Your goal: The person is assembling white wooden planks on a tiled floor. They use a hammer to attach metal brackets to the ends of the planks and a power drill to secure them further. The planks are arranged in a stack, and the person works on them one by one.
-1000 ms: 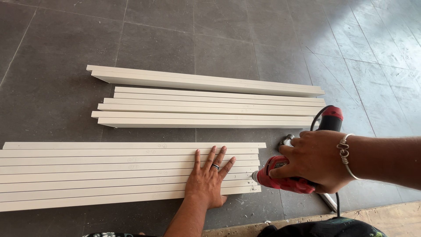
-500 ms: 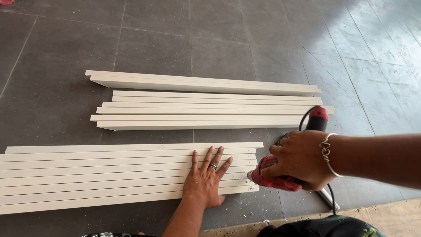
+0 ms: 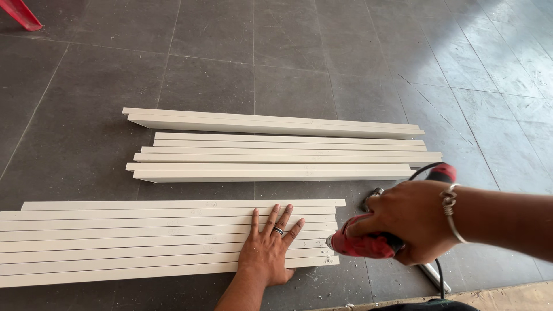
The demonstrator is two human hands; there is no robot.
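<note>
My left hand (image 3: 267,249) lies flat, fingers spread, on the near stack of white slats (image 3: 144,242) on the grey tile floor, close to their right ends. A ring sits on one finger. My right hand (image 3: 406,227), with a bracelet on the wrist, grips a red power drill (image 3: 363,245) held sideways. The drill's nose touches the right end of the slats near the front. Its black cord (image 3: 438,276) trails down toward me.
A second group of white slats and angled profiles (image 3: 282,147) lies farther away on the dark floor tiles (image 3: 86,115). A red object (image 3: 23,12) shows at the top left corner. A pale strip of flooring (image 3: 507,296) runs along the bottom right.
The drill and my right hand have shifted left, bringing the nose up against the slat ends. My left hand stays pressed on the stack.
</note>
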